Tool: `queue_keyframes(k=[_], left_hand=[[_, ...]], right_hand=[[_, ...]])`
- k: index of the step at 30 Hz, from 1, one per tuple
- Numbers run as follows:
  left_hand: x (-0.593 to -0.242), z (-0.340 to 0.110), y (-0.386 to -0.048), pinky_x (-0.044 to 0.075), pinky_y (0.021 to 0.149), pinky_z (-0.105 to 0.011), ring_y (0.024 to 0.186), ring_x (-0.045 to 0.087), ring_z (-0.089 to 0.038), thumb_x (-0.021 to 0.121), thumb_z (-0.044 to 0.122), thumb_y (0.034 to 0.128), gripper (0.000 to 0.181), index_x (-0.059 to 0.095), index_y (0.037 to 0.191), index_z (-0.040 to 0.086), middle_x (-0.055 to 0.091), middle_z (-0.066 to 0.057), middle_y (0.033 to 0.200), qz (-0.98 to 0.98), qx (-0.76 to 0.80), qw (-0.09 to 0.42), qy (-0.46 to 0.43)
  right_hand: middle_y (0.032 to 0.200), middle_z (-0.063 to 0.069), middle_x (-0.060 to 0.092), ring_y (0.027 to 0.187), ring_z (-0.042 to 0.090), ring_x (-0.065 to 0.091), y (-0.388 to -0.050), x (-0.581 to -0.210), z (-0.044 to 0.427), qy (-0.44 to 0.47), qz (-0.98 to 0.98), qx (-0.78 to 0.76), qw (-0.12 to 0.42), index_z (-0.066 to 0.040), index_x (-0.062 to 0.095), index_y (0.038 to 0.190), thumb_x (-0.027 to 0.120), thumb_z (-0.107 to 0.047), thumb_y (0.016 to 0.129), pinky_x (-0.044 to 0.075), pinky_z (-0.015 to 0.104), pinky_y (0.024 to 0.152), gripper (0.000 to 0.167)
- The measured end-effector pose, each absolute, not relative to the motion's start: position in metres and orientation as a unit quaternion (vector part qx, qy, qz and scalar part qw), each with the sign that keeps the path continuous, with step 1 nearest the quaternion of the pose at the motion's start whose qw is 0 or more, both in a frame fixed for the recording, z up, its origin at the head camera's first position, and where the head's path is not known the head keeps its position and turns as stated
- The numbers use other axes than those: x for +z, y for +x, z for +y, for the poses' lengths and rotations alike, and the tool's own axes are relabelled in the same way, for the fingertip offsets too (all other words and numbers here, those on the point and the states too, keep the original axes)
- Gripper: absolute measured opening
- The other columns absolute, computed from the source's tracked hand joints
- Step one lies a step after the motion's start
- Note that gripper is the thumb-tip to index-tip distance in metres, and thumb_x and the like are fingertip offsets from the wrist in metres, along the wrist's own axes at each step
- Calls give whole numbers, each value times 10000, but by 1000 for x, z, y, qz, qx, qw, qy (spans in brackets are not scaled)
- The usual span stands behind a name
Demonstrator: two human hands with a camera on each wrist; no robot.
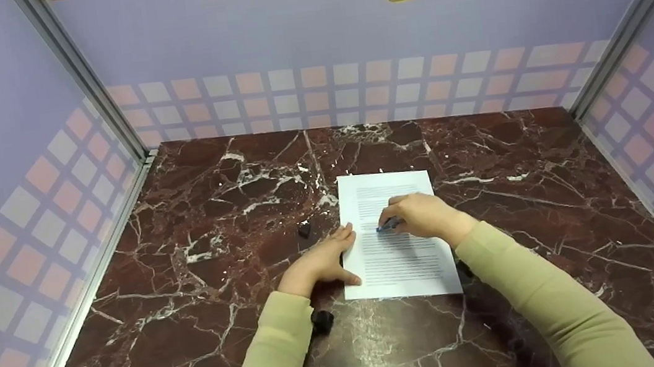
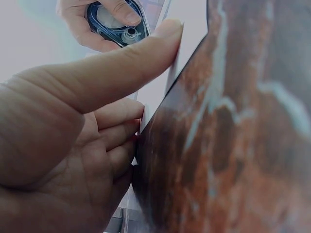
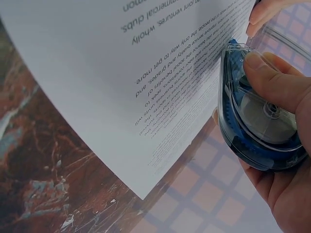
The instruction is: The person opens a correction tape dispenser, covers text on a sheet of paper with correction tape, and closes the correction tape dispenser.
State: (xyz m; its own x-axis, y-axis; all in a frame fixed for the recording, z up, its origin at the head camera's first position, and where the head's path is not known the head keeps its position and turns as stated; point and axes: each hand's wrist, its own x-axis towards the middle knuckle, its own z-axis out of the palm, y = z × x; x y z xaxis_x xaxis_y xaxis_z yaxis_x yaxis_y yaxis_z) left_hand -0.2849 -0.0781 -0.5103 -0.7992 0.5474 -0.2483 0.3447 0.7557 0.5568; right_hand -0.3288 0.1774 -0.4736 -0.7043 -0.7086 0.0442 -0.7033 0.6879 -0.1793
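A printed sheet of paper (image 1: 403, 274) lies on the marbled table. Over its middle, my right hand (image 1: 424, 214) grips a correction tape dispenser (image 3: 262, 116), thumb on one side of the clear and blue case. In the right wrist view a white tape reel shows inside it. The dispenser's tip points down at the printed lines; whether it touches the paper I cannot tell. My left hand (image 1: 318, 264) rests at the sheet's left edge, its thumb and fingertips on the margin. In the left wrist view its thumb (image 2: 126, 73) is stretched out and its fingers extend beside it.
A small dark object (image 1: 304, 229) lies just left of the sheet. The dark red marbled table (image 1: 235, 244) extends around the paper. Lilac panels with pink and white squares (image 1: 315, 85) enclose it at the back and both sides.
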Motion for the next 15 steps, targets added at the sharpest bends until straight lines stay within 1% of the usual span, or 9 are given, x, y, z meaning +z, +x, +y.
queue_keyframes(k=[5,15], left_hand=[[-510,-78,-284,115,1337,-480,1622,115,-291,877,351,790,1075,268,1609,12,119,-117,1733,916,248,198,245],[-510,-78,-284,121,1334,-495,1618,125,-311,880,326,790,1066,275,1601,-6,132,-141,1727,914,256,195,249]], right_hand=[[1074,23,744,981,277,743,-329,-474,179,-381,920,-89,17,-186,783,1111,814,-79,833,623,443,876,299],[1054,13,745,967,282,745,-329,-473,181,-379,922,-78,11,-198,789,1095,828,-92,817,623,455,868,300]])
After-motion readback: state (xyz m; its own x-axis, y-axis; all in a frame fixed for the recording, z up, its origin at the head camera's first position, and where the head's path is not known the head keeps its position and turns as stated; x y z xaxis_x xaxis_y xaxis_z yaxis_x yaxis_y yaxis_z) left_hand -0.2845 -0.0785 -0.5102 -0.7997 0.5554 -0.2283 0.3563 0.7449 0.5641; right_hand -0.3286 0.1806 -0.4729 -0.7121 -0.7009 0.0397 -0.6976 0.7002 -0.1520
